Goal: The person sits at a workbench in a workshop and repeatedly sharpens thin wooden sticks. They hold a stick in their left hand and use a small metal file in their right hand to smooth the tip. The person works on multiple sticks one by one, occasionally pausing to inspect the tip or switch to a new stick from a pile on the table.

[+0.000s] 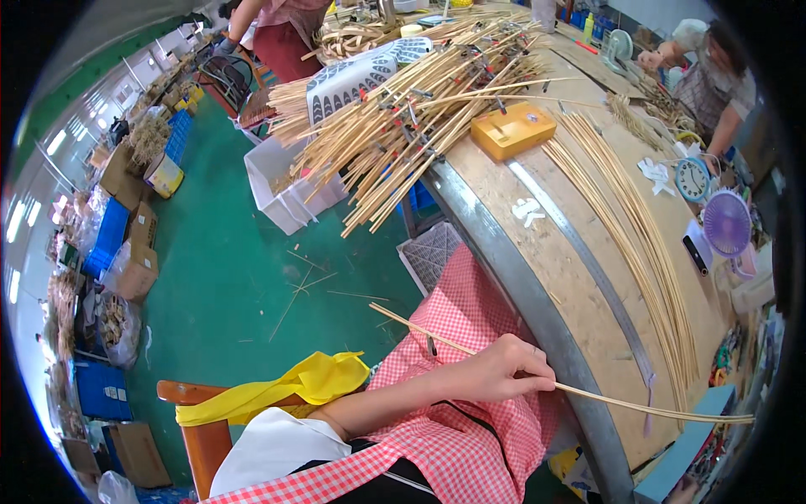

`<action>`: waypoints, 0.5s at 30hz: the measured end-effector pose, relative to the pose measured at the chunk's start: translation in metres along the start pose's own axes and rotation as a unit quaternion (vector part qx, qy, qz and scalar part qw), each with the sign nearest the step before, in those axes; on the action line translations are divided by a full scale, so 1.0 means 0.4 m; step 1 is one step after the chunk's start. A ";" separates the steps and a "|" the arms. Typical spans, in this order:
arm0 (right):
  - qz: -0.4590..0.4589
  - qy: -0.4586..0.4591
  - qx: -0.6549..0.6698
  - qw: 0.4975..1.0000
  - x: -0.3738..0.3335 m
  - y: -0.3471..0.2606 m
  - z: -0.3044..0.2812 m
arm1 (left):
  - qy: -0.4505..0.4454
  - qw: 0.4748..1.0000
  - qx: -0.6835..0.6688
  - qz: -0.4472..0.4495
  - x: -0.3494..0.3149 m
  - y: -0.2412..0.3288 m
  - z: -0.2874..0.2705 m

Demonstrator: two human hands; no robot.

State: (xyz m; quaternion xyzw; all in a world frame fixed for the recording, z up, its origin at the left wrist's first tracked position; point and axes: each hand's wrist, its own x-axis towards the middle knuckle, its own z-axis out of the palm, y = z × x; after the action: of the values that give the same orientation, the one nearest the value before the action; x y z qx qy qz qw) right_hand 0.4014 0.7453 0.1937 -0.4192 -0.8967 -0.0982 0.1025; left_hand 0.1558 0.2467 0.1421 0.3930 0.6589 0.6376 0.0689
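My left hand [512, 370] is closed around a few thin, pale bamboo strips [655, 407], thumb and fingers pressed together. The strips run across my lap, one end over the green floor and the other beyond the table's rim at the right. A small dark clip [432, 345] sits by the strips on the left of the hand. Below them is my red-and-white checked apron [470, 420]. My right hand cannot be made out in view. More long strips [625, 227] lie lengthwise on the wooden table [520, 244].
A big pile of clipped strips [395, 134] overhangs the table beside a yellow box [514, 130]. A metal band [588, 260] lies lengthwise. A white bin [285, 193] stands on the floor. Other people [714, 76] are at the far side, near a clock [693, 178] and purple fan [727, 223].
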 end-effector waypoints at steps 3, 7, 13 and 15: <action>0.007 -0.085 -0.046 0.995 -0.005 -0.019 -0.010 | 0.000 1.000 0.000 0.006 0.003 0.000 0.000; 0.028 -0.086 -0.056 0.994 0.011 0.026 0.026 | 0.001 1.000 0.012 0.018 0.003 0.001 0.000; 0.023 -0.104 -0.010 0.994 0.037 0.094 0.083 | 0.008 1.000 0.015 0.016 0.003 0.004 0.001; -0.008 -0.084 0.115 0.990 0.104 0.284 0.224 | 0.006 1.000 0.007 0.017 0.003 0.002 -0.002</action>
State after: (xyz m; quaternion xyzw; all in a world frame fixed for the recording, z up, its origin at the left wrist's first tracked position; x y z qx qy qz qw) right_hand 0.4539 0.8708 0.1290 -0.4043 -0.9108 0.0408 0.0736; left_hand 0.1550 0.2467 0.1433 0.4008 0.6569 0.6365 0.0515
